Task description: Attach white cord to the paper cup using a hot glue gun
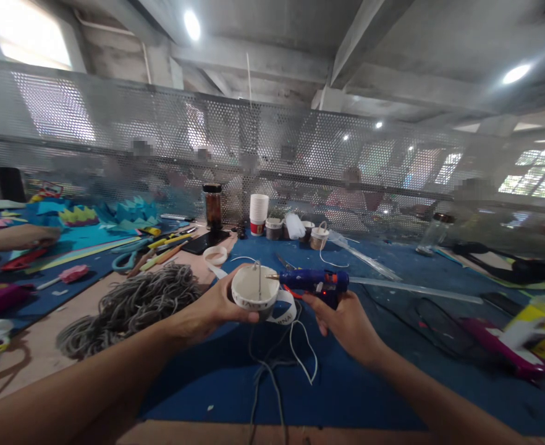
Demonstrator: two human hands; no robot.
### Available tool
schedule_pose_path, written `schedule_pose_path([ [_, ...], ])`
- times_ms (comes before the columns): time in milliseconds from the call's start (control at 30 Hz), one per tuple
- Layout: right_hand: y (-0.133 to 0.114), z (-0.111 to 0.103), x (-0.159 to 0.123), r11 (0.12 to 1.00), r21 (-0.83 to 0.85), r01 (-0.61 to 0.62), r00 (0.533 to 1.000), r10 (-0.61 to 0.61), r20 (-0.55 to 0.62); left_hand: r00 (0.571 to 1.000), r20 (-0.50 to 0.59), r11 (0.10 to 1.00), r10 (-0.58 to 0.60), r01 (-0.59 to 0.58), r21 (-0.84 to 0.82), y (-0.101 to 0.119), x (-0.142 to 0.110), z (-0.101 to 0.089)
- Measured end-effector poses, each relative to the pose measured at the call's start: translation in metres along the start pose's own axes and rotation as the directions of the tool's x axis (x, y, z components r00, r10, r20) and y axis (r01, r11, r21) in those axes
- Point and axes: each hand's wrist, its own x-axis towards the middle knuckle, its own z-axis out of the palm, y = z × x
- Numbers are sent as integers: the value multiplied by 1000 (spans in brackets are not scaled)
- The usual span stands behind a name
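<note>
Holding a small white paper cup (255, 290) in my left hand (212, 309), fingers wrapped round its side, bottom facing up toward me, just over the blue table cover (346, 383). My right hand (342, 318) is gripped tight round a blue glue gun (316, 282), nozzle pointing left and almost touching the cup's rim. A thin grey cord (259, 281) crosses the cup bottom and more cord dangles below. A white printed ribbon (284, 312) curls under the cup. To my left sits a heap of grey cord (133, 303); stacked white cups (258, 213) and a dark jar (213, 207) stand further back by the mesh screen (272, 148).
</note>
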Motion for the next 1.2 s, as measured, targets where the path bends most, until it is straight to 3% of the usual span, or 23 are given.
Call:
schedule_pose_path([
  [267,-8,-3,-1,995,91,44,998,-47,34,999,-33,1000,-22,21,-19,5,0,0],
  [400,-8,-2,3,968,252,22,998,-34,44,999,-30,999,-35,34,-40,5,-1,-1],
  [600,-9,4,6,855,515,-60,996,14,93,1000,-5,999,-25,25,-37,2,0,0],
  [1000,-6,10,4,782,599,-175,975,52,217,1000,9,997,-29,29,-74,2,-1,4],
  [1200,-8,13,3,765,616,-189,973,60,224,1000,8,996,-11,12,-90,0,-1,4],
])
